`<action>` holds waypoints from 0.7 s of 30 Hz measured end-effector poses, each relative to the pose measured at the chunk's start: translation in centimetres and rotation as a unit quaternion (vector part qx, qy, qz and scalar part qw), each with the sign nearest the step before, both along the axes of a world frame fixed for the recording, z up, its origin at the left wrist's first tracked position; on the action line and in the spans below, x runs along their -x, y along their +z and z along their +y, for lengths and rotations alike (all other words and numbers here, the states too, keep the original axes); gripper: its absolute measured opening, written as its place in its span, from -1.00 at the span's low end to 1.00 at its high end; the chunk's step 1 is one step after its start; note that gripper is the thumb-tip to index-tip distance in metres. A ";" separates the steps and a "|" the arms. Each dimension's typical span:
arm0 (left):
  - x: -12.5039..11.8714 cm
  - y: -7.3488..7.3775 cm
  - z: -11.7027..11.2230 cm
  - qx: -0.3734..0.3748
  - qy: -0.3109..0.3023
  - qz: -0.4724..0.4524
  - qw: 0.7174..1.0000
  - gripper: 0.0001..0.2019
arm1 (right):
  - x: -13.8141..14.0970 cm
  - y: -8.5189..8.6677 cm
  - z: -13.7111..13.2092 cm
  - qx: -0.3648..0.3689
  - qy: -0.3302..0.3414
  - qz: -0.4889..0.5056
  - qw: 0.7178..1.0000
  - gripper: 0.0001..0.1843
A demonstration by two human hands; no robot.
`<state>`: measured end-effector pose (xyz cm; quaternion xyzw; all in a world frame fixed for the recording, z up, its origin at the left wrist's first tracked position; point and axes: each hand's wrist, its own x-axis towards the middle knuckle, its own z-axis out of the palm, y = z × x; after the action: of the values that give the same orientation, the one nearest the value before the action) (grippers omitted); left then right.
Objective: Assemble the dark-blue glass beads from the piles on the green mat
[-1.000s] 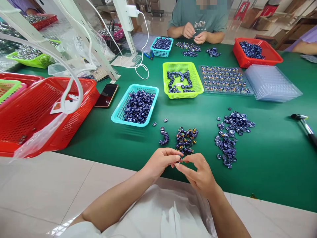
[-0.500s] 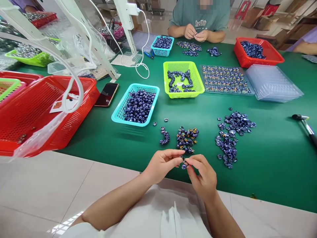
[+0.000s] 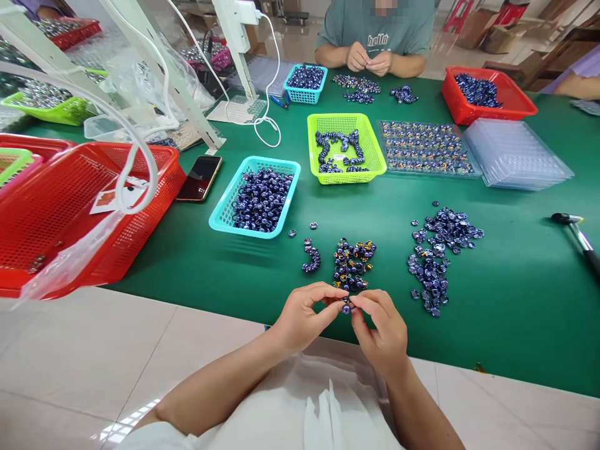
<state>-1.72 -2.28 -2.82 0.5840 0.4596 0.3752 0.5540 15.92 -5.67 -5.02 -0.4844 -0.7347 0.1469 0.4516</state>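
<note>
My left hand and my right hand meet at the table's near edge, both with fingers pinched. Between their fingertips is a small shiny dark-blue metal piece, rounded at its lower end; the fingers partly cover it. Just beyond lies a cluster of dark-blue pieces with orange glints. A curved row of dark-blue pieces sits to its left, with two loose ones behind. Further right, flat shiny blue pieces are heaped on the green table.
A blue basket of dark pieces stands left of centre beside a phone. Beyond are a lime basket, a filled clear tray and stacked clear trays. A hammer-like tool lies right. A co-worker sits opposite.
The fingertips and the small piece have shifted slightly, and the left thumb has moved in closer to it. The whole view has drifted a little. Nothing else on the table has visibly changed.
</note>
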 end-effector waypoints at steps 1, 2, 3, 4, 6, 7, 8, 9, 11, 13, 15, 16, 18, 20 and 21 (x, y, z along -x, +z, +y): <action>0.0 0.1 0.0 -0.017 -0.001 0.009 1.000 -0.85 | 0.0 -0.1 0.0 -0.005 -0.003 -0.012 1.000 -0.63; 0.0 0.1 0.0 -0.025 -0.003 0.013 1.000 -0.85 | 0.0 -0.1 -0.1 -0.009 -0.006 -0.022 1.000 -0.62; 0.0 0.1 0.0 -0.026 -0.004 0.014 1.000 -0.86 | 0.0 -0.1 -0.1 -0.012 -0.008 -0.029 0.999 -0.62; 0.1 0.1 0.0 -0.020 -0.006 0.011 1.000 -0.86 | 0.1 -0.1 -0.1 -0.013 -0.010 -0.032 0.999 -0.62; 0.1 0.0 0.1 0.003 -0.007 -0.003 1.000 -0.86 | 0.2 -0.1 -0.1 -0.008 -0.011 -0.028 1.000 -0.63; 0.1 -0.1 0.0 0.017 -0.007 -0.011 1.000 -0.86 | 0.4 0.0 -0.1 -0.002 -0.012 -0.021 1.000 -0.64; 0.1 -0.2 0.0 0.029 -0.006 -0.018 0.999 -0.85 | 0.5 0.1 -0.1 0.007 -0.016 -0.009 1.000 -0.66; 0.1 -0.4 0.0 0.039 -0.004 -0.024 0.999 -0.84 | 0.7 0.2 -0.1 0.022 -0.022 0.008 0.999 -0.69; 0.1 -0.6 -0.2 0.049 0.003 -0.030 0.998 -0.83 | 1.0 0.5 -0.1 0.065 -0.038 0.045 0.996 -0.77; 0.0 -0.9 -0.4 0.048 0.010 -0.028 0.998 -0.82 | 1.2 0.8 -0.3 0.110 -0.050 0.078 0.990 -0.86; -0.1 -1.0 -0.6 0.041 0.012 -0.022 0.999 -0.82 | 1.4 1.0 -0.4 0.141 -0.056 0.100 0.983 -0.89; -0.1 -1.1 -0.6 0.036 0.010 -0.018 0.999 -0.82 | 1.5 1.1 -0.5 0.148 -0.058 0.107 0.981 -0.90; -0.1 -1.2 -0.8 0.028 0.006 -0.011 1.000 -0.82 | 1.6 1.2 -0.6 0.153 -0.062 0.115 0.980 -0.90; -0.1 -1.1 -0.8 0.023 0.002 -0.007 1.000 -0.83 | 1.7 1.1 -0.6 0.153 -0.066 0.115 0.979 -0.90; -0.2 -1.1 -0.8 0.022 0.000 -0.005 1.000 -0.84 | 1.7 1.1 -0.7 0.153 -0.068 0.115 0.979 -0.90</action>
<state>-1.56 -3.13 -3.87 0.5694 0.4652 0.3680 0.5691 14.19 -6.33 -3.92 -0.5765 -0.6120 0.2810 0.4628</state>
